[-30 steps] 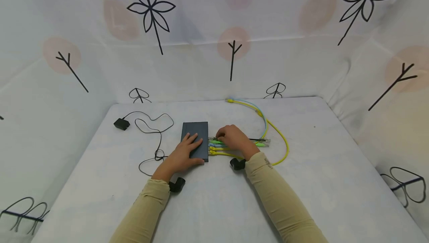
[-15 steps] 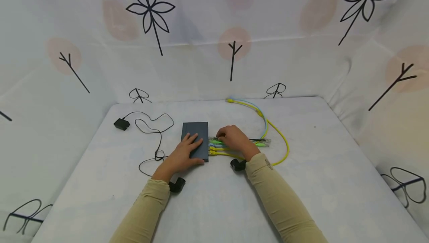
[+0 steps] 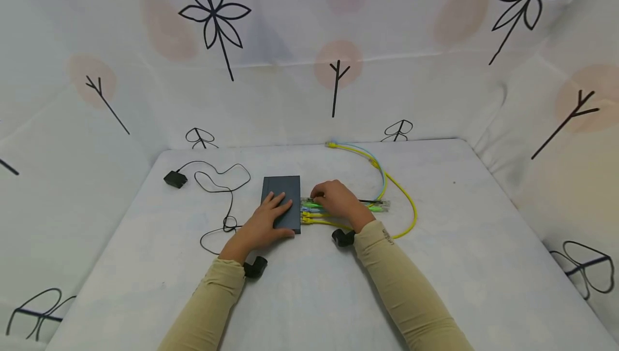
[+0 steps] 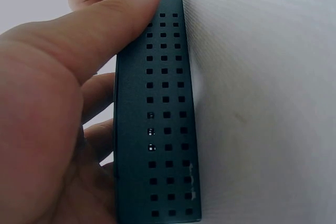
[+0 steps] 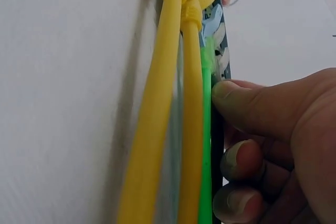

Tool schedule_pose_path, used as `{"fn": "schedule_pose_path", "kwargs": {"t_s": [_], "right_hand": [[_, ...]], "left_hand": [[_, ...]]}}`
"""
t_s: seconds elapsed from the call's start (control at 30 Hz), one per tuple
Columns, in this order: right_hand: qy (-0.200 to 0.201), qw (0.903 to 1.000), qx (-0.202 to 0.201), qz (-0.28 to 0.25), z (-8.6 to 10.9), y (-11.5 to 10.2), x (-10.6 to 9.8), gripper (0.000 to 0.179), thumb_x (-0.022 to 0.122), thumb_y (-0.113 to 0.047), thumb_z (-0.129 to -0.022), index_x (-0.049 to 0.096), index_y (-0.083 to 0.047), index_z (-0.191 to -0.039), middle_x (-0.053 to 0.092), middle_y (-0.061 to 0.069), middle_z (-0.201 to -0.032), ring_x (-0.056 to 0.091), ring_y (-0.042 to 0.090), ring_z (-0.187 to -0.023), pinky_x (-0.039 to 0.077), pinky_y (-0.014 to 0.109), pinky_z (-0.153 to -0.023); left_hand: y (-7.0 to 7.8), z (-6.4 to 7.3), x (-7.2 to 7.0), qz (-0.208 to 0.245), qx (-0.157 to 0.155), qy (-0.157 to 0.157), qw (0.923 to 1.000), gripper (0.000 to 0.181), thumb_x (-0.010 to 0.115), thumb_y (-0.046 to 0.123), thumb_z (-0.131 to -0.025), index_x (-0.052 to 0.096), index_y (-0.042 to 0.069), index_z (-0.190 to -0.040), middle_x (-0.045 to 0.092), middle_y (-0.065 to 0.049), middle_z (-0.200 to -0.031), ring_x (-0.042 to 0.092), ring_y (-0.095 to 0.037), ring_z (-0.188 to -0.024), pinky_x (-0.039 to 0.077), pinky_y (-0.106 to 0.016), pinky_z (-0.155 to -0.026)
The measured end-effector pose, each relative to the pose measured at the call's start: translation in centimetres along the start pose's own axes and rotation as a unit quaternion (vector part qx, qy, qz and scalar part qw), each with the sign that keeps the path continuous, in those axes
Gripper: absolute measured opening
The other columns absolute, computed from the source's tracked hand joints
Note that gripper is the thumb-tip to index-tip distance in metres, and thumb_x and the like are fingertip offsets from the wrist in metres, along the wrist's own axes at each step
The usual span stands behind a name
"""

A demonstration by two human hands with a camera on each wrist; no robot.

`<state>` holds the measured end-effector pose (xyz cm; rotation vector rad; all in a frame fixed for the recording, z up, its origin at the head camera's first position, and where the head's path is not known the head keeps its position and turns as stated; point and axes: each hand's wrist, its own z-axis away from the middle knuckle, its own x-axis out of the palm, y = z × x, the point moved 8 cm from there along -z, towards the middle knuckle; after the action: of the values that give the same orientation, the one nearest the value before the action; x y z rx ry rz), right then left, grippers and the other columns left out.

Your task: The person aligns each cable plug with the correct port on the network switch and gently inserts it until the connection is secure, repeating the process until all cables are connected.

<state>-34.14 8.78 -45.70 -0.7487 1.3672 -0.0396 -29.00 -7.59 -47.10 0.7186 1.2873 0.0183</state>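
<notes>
A dark network switch (image 3: pixel 285 184) lies on the white table, with green, light blue and yellow network cables plugged into its right side. My left hand (image 3: pixel 266 222) rests on its top with fingers spread and straight. In the left wrist view the thumb (image 4: pixel 105 24) presses against the switch's perforated side (image 4: pixel 165 98). My right hand (image 3: pixel 338 200) pinches a black network cable (image 3: pixel 371 201) near the switch's port side. In the right wrist view the thumb (image 5: pixel 252 98) lies close beside the green cable (image 5: pixel 207 129); the fingers hide the black cable's plug.
A black power adapter (image 3: pixel 175 179) with a looping thin cord (image 3: pixel 232 195) lies left of the switch. Yellow cable (image 3: pixel 412 206) curves to the right and back. Loose clear plugs (image 3: pixel 385 204) lie beyond the right wrist. A patterned cloth wall (image 3: pixel 285 104) stands behind the table.
</notes>
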Motion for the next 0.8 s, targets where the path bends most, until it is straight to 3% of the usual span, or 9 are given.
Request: {"fn": "schedule_pose_path", "kwargs": {"t_s": [0.8], "right_hand": [[-0.014, 0.9999, 0.001, -0.005, -0.41, -0.21, 0.6, 0.02, 0.058, -0.016, -0.098, 0.07, -0.013, -0.113, 0.07, 0.005, -0.112, 0.065, 0.021, -0.103, 0.052, 0.037, -0.089]], "left_hand": [[-0.38, -0.02, 0.23, -0.002, 0.001, -0.003, 1.0, 0.081, 0.07, 0.047, -0.085, 0.033, 0.021, -0.153, 0.015, -0.003, -0.164, 0.002, -0.033, -0.152, 0.023, -0.059, -0.116]]}}
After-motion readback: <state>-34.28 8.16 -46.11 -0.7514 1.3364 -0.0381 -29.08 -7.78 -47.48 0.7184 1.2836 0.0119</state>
